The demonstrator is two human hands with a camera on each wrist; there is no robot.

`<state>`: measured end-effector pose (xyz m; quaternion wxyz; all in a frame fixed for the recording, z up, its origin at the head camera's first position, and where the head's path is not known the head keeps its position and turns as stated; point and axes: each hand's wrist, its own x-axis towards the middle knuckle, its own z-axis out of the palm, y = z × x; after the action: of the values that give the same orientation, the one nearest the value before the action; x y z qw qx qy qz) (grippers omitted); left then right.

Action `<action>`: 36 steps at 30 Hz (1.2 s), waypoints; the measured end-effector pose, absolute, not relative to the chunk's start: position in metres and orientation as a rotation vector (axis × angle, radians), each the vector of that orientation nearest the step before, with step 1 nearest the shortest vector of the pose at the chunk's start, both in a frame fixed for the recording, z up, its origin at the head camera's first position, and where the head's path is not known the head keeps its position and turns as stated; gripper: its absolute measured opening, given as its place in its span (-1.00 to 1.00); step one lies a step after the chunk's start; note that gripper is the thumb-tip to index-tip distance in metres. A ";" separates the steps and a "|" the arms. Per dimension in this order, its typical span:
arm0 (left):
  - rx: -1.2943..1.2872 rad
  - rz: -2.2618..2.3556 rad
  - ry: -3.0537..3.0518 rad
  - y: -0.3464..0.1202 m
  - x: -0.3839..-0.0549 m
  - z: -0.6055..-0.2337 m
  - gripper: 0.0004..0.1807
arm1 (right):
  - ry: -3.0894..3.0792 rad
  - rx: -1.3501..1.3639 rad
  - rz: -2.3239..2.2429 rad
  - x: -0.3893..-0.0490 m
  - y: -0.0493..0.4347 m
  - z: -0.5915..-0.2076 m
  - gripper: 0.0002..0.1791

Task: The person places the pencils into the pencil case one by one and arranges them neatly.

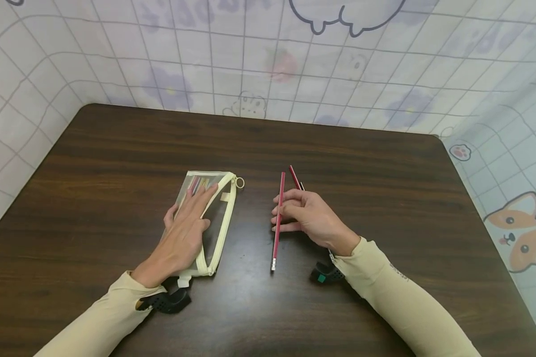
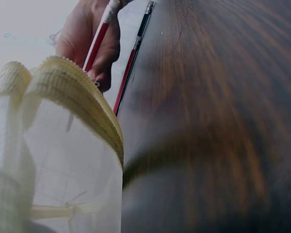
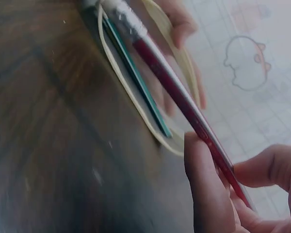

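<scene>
In the head view my left hand (image 1: pixel 185 233) lies over a clear pencil case (image 1: pixel 212 228) with pale yellow zip edging, its fingers stretched across the top. The case's zipped side gapes toward the right, and several coloured pencils (image 1: pixel 197 186) show through it near the fingertips. A green pencil (image 3: pixel 138 80) is visible inside the opening in the right wrist view. My right hand (image 1: pixel 310 215) pinches a red pencil (image 1: pixel 277 238) between thumb and fingers, its white eraser end pointing toward me. Beneath that hand another red pencil (image 1: pixel 293 174) lies on the table, partly hidden.
A dark pencil (image 2: pixel 145 22) lies alongside the lower red one on the brown wooden table (image 1: pixel 259 317). The zip's ring pull (image 1: pixel 239 182) sticks out at the case's far corner. Patterned grid sheeting (image 1: pixel 268 64) surrounds the table's far and side edges.
</scene>
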<state>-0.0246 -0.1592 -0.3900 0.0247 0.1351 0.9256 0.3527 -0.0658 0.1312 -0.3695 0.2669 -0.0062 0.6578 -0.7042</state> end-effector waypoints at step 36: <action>0.393 1.072 2.838 -0.160 -0.028 -0.392 -0.22 | 1.639 0.054 -2.038 -0.065 0.031 -0.381 -0.75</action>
<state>-0.0279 -0.1601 -0.3920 0.0412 0.1284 0.9269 0.3502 -0.0652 0.0306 -0.3808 0.2600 0.0198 0.6049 -0.7524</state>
